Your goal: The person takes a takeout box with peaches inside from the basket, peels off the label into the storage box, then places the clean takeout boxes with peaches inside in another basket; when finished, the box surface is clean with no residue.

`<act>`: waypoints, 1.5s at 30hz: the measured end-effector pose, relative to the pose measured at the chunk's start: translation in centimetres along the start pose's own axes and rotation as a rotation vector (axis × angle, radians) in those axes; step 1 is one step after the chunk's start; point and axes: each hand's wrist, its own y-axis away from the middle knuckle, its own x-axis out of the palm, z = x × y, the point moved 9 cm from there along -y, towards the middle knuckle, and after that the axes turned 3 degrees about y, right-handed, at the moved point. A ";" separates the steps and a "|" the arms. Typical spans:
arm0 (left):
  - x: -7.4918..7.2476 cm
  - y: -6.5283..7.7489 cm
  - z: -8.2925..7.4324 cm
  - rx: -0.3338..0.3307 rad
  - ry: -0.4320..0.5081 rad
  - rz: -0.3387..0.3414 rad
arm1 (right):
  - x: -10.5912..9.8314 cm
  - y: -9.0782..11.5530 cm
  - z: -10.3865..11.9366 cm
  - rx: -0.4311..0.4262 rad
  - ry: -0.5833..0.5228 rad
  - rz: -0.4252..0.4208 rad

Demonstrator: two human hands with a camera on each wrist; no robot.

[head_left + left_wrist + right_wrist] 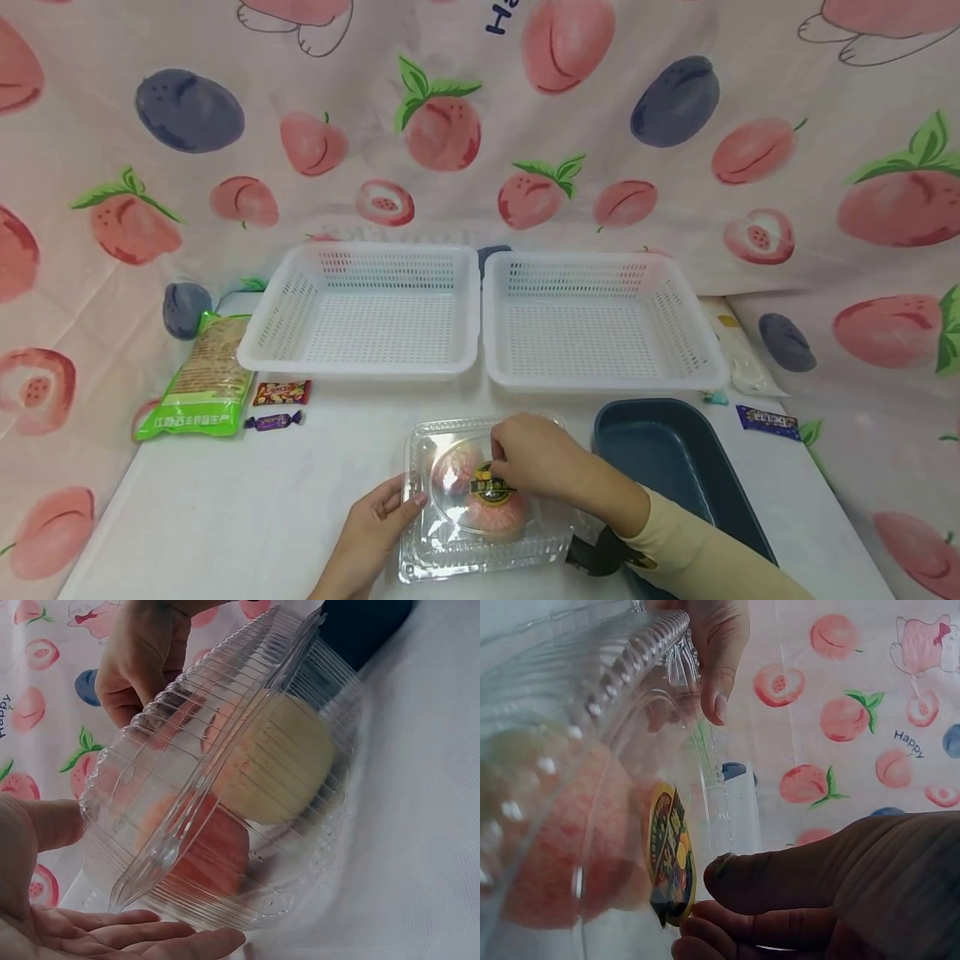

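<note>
A clear plastic clamshell box [442, 546] with pinkish, round fruits [498, 517] inside lies on the table. It has a round black and yellow label [491, 486] on its lid. My left hand [371, 529] holds the box's left edge, thumb on top and fingers along the side. My right hand [536, 454] is over the lid, its fingers bent and thumb and fingertips together at the label's edge. From the right wrist, the label [673, 855] stands close against my right fingertips. One fruit [277, 761] looks pale yellow in the left wrist view.
Two white perforated baskets [360, 368] [600, 382] stand behind. A dark blue tray [660, 425] is at the right, partly under my right forearm. Snacks lie left: a green bag [202, 375], a red packet [281, 392], a purple candy [273, 421]. A blue packet [768, 422] lies right.
</note>
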 end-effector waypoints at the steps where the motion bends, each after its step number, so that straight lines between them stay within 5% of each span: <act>1: 0.0 0.0 0.0 -0.003 -0.001 0.000 | 0.0 0.0 0.0 -0.001 0.007 0.001; 27: -0.2 -0.3 0.1 -0.005 -0.015 -0.013 | 0.6 -0.4 0.7 -0.024 0.089 -0.094; 45: -0.4 -0.2 0.1 -0.018 -0.027 -0.021 | -0.7 0.5 0.4 -0.124 0.025 -0.137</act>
